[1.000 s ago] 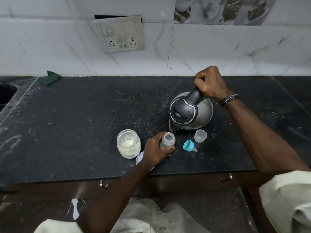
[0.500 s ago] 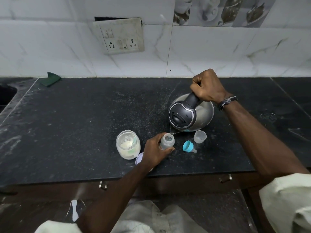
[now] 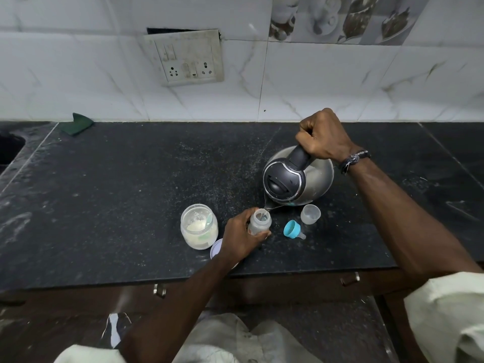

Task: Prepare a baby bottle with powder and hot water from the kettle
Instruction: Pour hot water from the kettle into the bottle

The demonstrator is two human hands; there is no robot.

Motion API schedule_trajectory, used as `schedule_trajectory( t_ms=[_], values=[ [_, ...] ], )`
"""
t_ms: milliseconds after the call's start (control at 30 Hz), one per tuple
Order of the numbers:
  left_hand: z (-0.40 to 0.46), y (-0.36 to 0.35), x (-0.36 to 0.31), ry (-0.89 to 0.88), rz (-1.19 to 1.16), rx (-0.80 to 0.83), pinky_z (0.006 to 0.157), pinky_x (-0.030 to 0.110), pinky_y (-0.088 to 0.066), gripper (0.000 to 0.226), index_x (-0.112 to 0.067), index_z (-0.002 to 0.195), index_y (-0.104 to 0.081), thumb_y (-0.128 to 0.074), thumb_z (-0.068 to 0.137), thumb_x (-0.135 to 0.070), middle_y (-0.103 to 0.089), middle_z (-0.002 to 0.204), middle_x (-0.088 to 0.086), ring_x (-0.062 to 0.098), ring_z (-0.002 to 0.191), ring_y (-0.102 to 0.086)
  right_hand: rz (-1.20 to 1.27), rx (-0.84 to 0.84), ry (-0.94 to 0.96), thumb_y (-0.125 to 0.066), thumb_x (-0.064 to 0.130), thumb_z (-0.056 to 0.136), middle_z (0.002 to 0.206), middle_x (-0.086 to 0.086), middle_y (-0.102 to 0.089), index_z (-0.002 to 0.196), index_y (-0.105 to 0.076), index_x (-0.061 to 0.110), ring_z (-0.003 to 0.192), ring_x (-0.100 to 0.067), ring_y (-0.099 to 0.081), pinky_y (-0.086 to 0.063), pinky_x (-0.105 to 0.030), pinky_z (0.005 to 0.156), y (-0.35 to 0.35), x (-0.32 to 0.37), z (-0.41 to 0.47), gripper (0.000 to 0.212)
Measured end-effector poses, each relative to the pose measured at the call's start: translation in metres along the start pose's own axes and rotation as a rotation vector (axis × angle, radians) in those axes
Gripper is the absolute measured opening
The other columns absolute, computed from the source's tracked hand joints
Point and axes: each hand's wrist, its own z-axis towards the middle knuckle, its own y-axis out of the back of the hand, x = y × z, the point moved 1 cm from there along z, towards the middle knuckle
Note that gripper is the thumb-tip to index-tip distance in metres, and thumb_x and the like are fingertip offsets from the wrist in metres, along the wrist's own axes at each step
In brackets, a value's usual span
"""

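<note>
A small clear baby bottle [image 3: 259, 222] stands open on the black counter [image 3: 131, 192], and my left hand [image 3: 239, 237] grips its side. My right hand [image 3: 323, 136] grips the black handle of a steel kettle [image 3: 297, 179]. The kettle is tipped forward, its spout just over the bottle's mouth, and a thin stream of water runs into the bottle. An open jar of white powder [image 3: 199, 226] with a pale scoop inside stands left of the bottle. The blue-ringed teat [image 3: 293, 229] lies on its side to the right, next to a clear bottle cap [image 3: 310, 214].
The jar's white lid [image 3: 216, 249] lies partly under my left wrist. A green cloth [image 3: 78, 124] sits at the back left by the tiled wall, below a socket plate [image 3: 187, 58]. A sink edge [image 3: 10, 150] shows at far left. Drawer handles line the counter's front.
The kettle has tipped further forward and its spout has come down over the bottle's mouth, where water now runs in. My left hand has kept its grip on the bottle.
</note>
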Motion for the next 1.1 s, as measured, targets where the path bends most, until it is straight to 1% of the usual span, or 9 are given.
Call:
schedule_trajectory(
  t_ms=[200,333,433,567,633,767,867,1000,1100],
  values=[
    [0.0016,-0.0005,0.0006,-0.001,0.006,-0.002,0.090,0.034,-0.057,0.056,-0.025,0.119,-0.067,-0.090,0.068,-0.028,-0.072,0.109,-0.014,0.002,0.102,-0.068,-0.018,0.000,0.003,-0.042,0.031,0.064,0.038,-0.003,-0.027,0.041,-0.032,0.019,0.043,-0.022,-0.021,-0.020,-0.021,0.049,-0.0001,-0.0001,-0.0003,0.027],
    [0.0009,-0.0009,0.0016,0.001,0.007,0.004,0.091,0.035,-0.057,0.058,-0.024,0.121,-0.066,-0.090,0.069,-0.029,-0.072,0.112,-0.013,0.003,0.104,-0.067,-0.036,-0.002,0.025,-0.042,0.031,0.064,0.038,-0.001,-0.024,0.042,-0.028,0.021,0.043,-0.022,-0.019,-0.020,-0.023,0.049,0.0006,0.0018,-0.0006,0.028],
    [0.0008,-0.0015,0.0029,0.009,0.007,0.005,0.092,0.035,-0.057,0.059,-0.024,0.122,-0.066,-0.090,0.069,-0.029,-0.072,0.113,-0.012,0.004,0.105,-0.067,-0.040,-0.007,0.034,-0.043,0.030,0.064,0.038,0.005,-0.021,0.041,-0.024,0.024,0.043,-0.020,-0.017,-0.019,-0.022,0.049,0.0019,0.0033,-0.0009,0.029],
    [0.0006,-0.0014,0.0031,0.014,0.001,0.006,0.092,0.035,-0.057,0.059,-0.024,0.122,-0.065,-0.090,0.069,-0.029,-0.072,0.113,-0.012,0.005,0.104,-0.067,-0.040,-0.003,0.035,-0.044,0.028,0.064,0.037,0.009,-0.022,0.041,-0.025,0.028,0.040,-0.016,-0.018,-0.020,-0.021,0.050,0.0022,0.0053,-0.0015,0.030],
    [0.0007,-0.0012,0.0030,0.009,0.001,0.006,0.091,0.035,-0.057,0.058,-0.025,0.121,-0.066,-0.090,0.069,-0.030,-0.072,0.112,-0.012,0.004,0.103,-0.068,-0.041,-0.003,0.035,-0.043,0.030,0.064,0.037,0.011,-0.023,0.041,-0.025,0.028,0.040,-0.016,-0.019,-0.020,-0.021,0.050,0.0022,0.0052,-0.0018,0.029],
    [0.0007,-0.0014,0.0036,0.003,0.006,0.007,0.091,0.035,-0.057,0.058,-0.024,0.121,-0.066,-0.089,0.069,-0.031,-0.072,0.112,-0.013,0.004,0.103,-0.068,-0.045,-0.002,0.031,-0.042,0.032,0.063,0.036,0.007,-0.023,0.041,-0.026,0.027,0.040,-0.017,-0.020,-0.019,-0.021,0.050,0.0017,0.0038,-0.0020,0.028],
    [0.0008,-0.0012,0.0039,0.004,0.015,0.008,0.091,0.034,-0.057,0.059,-0.025,0.122,-0.065,-0.089,0.069,-0.032,-0.072,0.113,-0.013,0.003,0.104,-0.067,-0.038,-0.003,0.029,-0.043,0.031,0.064,0.036,0.008,-0.023,0.041,-0.027,0.027,0.039,-0.016,-0.019,-0.019,-0.021,0.049,0.0012,0.0032,-0.0024,0.028],
    [0.0014,-0.0012,0.0038,0.005,0.018,0.011,0.092,0.034,-0.057,0.059,-0.023,0.123,-0.065,-0.089,0.070,-0.031,-0.072,0.114,-0.012,0.004,0.105,-0.067,-0.044,0.004,0.020,-0.042,0.032,0.064,0.036,0.003,-0.028,0.041,-0.035,0.023,0.040,-0.021,-0.023,-0.020,-0.019,0.051,-0.0001,0.0013,-0.0027,0.025],
    [0.0013,-0.0012,0.0044,0.010,0.012,0.009,0.093,0.034,-0.057,0.060,-0.022,0.124,-0.065,-0.089,0.070,-0.031,-0.072,0.115,-0.011,0.004,0.106,-0.067,-0.043,0.002,0.028,-0.043,0.031,0.063,0.036,0.006,-0.025,0.041,-0.029,0.027,0.040,-0.019,-0.021,-0.021,-0.021,0.049,-0.0004,0.0027,-0.0029,0.027]
  ],
)
